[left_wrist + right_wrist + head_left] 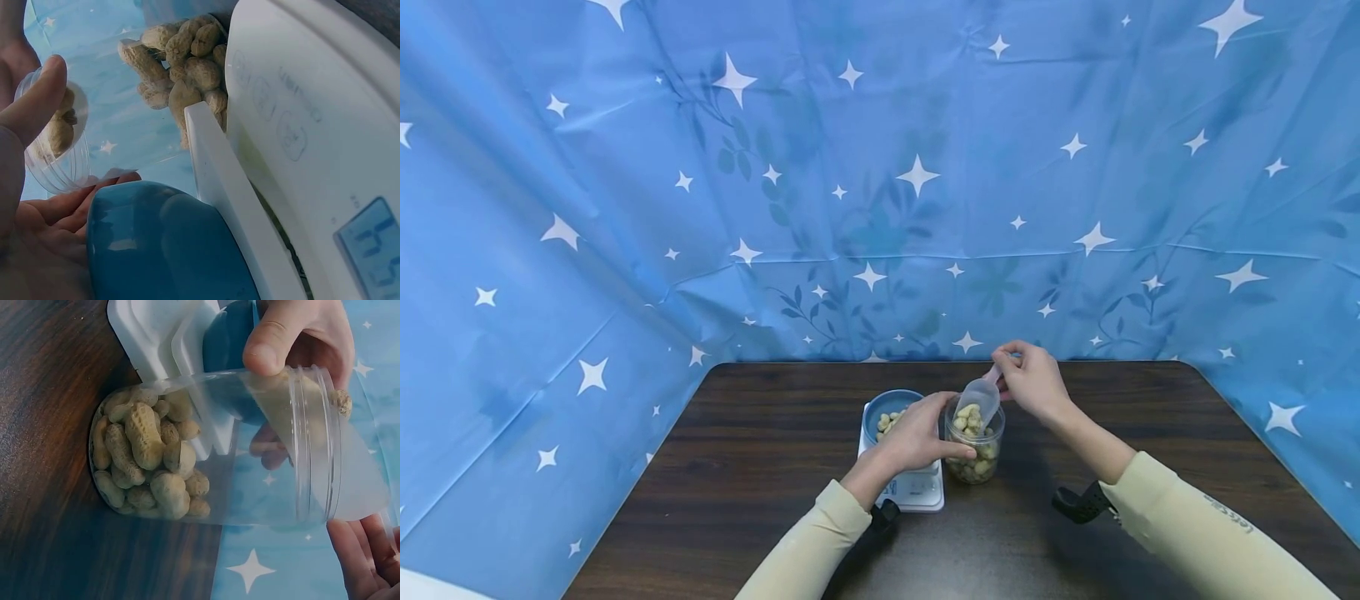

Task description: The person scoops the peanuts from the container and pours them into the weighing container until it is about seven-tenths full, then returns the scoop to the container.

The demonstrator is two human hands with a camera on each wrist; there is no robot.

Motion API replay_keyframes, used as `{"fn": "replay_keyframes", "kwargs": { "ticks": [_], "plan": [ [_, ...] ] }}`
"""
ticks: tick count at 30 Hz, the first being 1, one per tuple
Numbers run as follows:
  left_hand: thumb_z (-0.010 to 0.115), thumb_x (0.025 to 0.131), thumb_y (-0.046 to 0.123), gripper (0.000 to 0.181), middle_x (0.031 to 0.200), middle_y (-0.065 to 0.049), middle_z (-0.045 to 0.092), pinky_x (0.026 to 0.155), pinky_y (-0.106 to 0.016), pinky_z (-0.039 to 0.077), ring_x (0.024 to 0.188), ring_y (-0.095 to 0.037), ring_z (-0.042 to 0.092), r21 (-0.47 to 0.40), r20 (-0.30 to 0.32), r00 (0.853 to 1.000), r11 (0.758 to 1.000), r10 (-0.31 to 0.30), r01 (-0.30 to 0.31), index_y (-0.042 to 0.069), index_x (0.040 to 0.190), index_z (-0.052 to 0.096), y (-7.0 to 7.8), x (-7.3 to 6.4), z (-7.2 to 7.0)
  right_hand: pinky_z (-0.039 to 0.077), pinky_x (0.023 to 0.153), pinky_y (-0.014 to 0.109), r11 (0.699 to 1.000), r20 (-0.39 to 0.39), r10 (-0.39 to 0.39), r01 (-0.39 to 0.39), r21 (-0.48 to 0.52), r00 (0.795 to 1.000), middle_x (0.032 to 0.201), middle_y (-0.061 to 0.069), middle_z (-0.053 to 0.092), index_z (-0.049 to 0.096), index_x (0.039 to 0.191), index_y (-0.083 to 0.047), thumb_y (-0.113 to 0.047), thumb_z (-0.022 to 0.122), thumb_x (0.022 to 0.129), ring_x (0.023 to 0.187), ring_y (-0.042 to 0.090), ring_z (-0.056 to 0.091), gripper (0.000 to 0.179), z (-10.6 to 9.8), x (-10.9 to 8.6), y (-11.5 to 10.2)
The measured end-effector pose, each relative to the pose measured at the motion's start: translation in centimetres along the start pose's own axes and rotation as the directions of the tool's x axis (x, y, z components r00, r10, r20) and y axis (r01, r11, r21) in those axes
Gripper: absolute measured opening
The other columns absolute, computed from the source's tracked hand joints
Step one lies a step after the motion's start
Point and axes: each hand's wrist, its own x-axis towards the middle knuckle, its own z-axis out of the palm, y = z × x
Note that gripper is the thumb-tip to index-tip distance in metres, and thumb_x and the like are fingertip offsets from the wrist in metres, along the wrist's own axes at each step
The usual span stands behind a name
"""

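A clear plastic jar (1000, 433) stands on the table, its lower part filled with unshelled peanuts (147, 434). My left hand (917, 435) grips it below the threaded neck, thumb on the near side and fingers behind. In the head view, my right hand (1034, 383) holds a translucent scoop (983, 395) by its handle. The scoop's broad end dips into the jar's mouth and carries several peanuts. Left of the jar, a blue bowl (156, 237) with peanuts in it sits on a white kitchen scale (921, 500), partly hidden by my left hand.
The scale's digital display (375, 247) is lit and cut off in the left wrist view. Dark wood-grain tabletop (752, 467) surrounds everything. Behind the table's far edge hangs a blue star-patterned cloth (880, 208). A black wrist device (1081, 503) is on the right wrist.
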Motion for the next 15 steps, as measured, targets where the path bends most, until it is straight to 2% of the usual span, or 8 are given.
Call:
{"fn": "replay_keyframes", "kwargs": {
  "ticks": [6, 15],
  "plan": [
    [0.085, 0.085, 0.044, 0.082, 0.143, -0.004, 0.054, 0.103, -0.039, 0.047, 0.127, -0.017, 0.054, 0.024, -0.004, 1.000, 1.000, 0.013, -0.013, 0.011, 0.151, 0.048, 0.02, 0.02, -0.05, 0.061, 0.068, 0.040, 0.998, -0.006, 0.036, -0.036, 0.056, 0.999, 0.088, 0.017, 0.074, 0.055, 0.128, 0.013, -0.018, 0.050, 0.110, 0.077, 0.024, 0.073, 0.036, -0.33, -0.05, 0.08],
    [0.084, 0.084, 0.049, 0.086, 0.142, -0.006, 0.055, 0.101, -0.041, 0.048, 0.126, -0.019, 0.055, 0.055, 0.001, 1.000, 0.998, 0.010, -0.010, 0.010, 0.151, 0.048, 0.04, 0.11, -0.19, 0.060, 0.065, 0.032, 0.992, -0.045, 0.064, -0.059, 0.108, 0.997, 0.092, 0.019, 0.074, 0.055, 0.130, 0.014, -0.019, 0.048, 0.110, 0.076, 0.019, 0.072, 0.039, -0.87, -0.13, 0.24]
  ]
}}
